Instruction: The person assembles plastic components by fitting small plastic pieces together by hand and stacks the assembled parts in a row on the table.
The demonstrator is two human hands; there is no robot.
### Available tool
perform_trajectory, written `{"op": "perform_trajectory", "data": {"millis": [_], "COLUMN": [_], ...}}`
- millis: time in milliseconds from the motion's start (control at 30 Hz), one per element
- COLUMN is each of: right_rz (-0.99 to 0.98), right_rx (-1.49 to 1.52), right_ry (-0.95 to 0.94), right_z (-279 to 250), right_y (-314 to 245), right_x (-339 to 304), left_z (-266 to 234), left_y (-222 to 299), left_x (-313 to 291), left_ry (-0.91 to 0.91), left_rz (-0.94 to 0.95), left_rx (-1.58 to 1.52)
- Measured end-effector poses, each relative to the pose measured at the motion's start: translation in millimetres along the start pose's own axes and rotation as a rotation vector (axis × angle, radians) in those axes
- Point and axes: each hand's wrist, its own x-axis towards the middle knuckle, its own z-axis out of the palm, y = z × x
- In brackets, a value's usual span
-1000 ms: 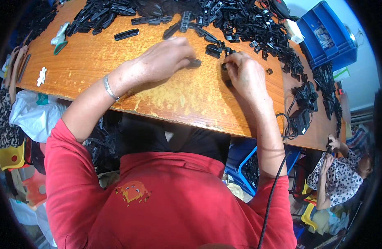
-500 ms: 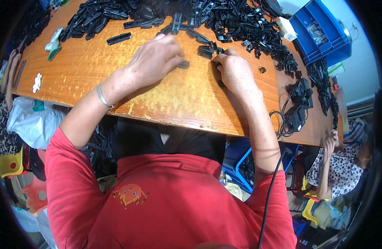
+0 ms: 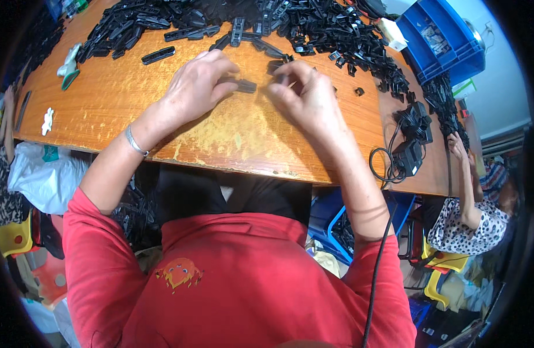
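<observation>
- Head view: my left hand [image 3: 200, 84] is closed on a slim black piece [image 3: 246, 86], pinched at its left end between thumb and fingers, its other end pointing toward my right hand [image 3: 306, 95].
- That piece is over the middle of the wooden table [image 3: 238, 142], between my two hands, which are apart.
- I bend the thumb and fingers of my right hand inward, blurred; I cannot tell whether they grip anything.
- Just beyond those fingers I see a dark part [image 3: 274, 66], partly hidden.
- A long black part [image 3: 158, 55] lies alone beyond my left hand, near the heap of black parts [image 3: 331, 35] along the far side.
- One small black clip [image 3: 359, 91] sits to the right of my right hand.
</observation>
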Motion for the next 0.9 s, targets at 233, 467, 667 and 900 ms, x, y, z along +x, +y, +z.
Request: {"op": "perform_trajectory", "data": {"millis": [233, 467, 667, 900], "right_rz": [-0.067, -0.101, -0.144, -0.157], "right_rx": [-0.421, -0.262, -0.255, -0.309], "right_ry": [-0.125, -0.014, 0.001, -0.095], "right_z": [9.6, 14.8, 40.0, 29.6], "right_y": [4.0, -4.8, 9.3, 16.3], "right_x": [-18.8, 0.8, 14.7, 24.7], "left_z": [0.1, 4.6, 8.4, 9.8], "left_y": [-9.3, -15.5, -18.8, -16.2], "left_x": [-11.0, -12.3, -12.2, -14.4], "left_ry": [-0.045, -0.018, 0.009, 0.019], "left_rz": [-0.038, -0.054, -0.035, -0.032], "left_rx": [0.045, -0.007, -0.04, -0.05]}}
